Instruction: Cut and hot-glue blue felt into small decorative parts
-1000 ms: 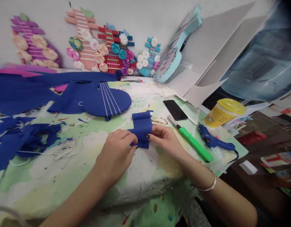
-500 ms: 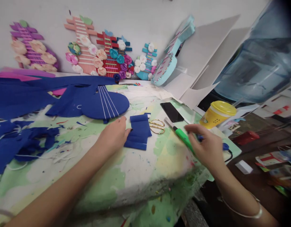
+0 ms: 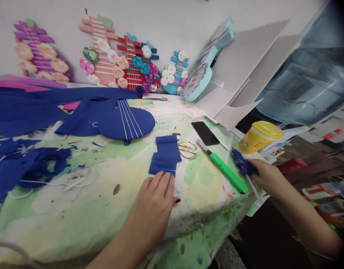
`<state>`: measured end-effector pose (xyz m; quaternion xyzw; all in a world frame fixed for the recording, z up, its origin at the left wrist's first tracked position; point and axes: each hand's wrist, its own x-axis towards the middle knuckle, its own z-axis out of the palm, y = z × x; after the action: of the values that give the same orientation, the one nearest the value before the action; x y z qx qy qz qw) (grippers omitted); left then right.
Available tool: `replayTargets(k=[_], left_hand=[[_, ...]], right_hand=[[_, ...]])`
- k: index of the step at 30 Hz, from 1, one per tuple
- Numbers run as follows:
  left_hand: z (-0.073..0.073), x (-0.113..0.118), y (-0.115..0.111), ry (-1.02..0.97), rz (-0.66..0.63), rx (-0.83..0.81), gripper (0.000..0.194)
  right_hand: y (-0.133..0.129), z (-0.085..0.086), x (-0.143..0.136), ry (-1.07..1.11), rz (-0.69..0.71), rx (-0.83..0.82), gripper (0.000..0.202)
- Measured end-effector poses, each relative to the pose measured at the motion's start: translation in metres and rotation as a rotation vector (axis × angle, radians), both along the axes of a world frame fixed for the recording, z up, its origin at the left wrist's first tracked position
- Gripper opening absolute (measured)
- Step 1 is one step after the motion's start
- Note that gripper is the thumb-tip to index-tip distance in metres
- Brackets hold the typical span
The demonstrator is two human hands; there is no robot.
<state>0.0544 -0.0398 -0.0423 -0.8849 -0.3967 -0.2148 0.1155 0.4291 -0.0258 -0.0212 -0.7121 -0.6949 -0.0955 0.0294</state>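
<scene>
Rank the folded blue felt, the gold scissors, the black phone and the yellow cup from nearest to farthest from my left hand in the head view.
From the left hand:
1. Folded blue felt, touching the fingertips.
2. Gold scissors, just right of the felt.
3. Black phone, farther back and right.
4. Yellow cup, far right at the table edge.

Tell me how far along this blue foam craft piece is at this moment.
Done: the folded blue foam piece lies pleated on the table, and the blue guitar shape already carries white strings. In hand: the left hand rests at the piece's near edge while the right hand grips the blue glue gun. Left: no glue shows on the folds yet.
</scene>
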Motion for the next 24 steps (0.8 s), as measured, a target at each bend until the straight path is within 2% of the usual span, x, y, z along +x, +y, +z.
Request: replayTargets(k=[4, 6, 9, 12, 15, 16, 20, 24], left_hand=[[-0.009, 0.004, -0.004, -0.022, 0.070, -0.035, 0.055], [-0.009, 0.005, -0.006, -0.026, 0.092, -0.061, 0.063], [-0.010, 0.008, -0.009, -0.047, 0.112, -0.081, 0.069], [-0.013, 0.010, -0.013, -0.060, 0.136, -0.090, 0.069], [-0.018, 0.009, -0.014, -0.036, 0.122, -0.053, 0.068], [-0.020, 0.009, -0.014, -0.024, 0.112, -0.033, 0.067], [-0.024, 0.007, -0.016, 0.015, 0.111, 0.002, 0.068], [-0.025, 0.007, -0.017, 0.041, 0.109, 0.021, 0.069]], right_hand=[[0.003, 0.012, 0.009, 0.119, 0.061, -0.055, 0.020], [0.000, 0.016, 0.012, 0.204, 0.048, -0.075, 0.020], [-0.012, 0.026, 0.009, 0.321, -0.013, -0.014, 0.024], [-0.030, 0.039, -0.007, 0.529, -0.067, 0.056, 0.027], [-0.042, 0.049, -0.032, 0.813, -0.169, 0.147, 0.026], [-0.044, 0.050, -0.042, 0.917, -0.170, 0.132, 0.028], [-0.032, 0.048, -0.087, 1.224, -0.044, -0.060, 0.025], [-0.005, 0.039, -0.132, 1.406, 0.118, -0.396, 0.030]])
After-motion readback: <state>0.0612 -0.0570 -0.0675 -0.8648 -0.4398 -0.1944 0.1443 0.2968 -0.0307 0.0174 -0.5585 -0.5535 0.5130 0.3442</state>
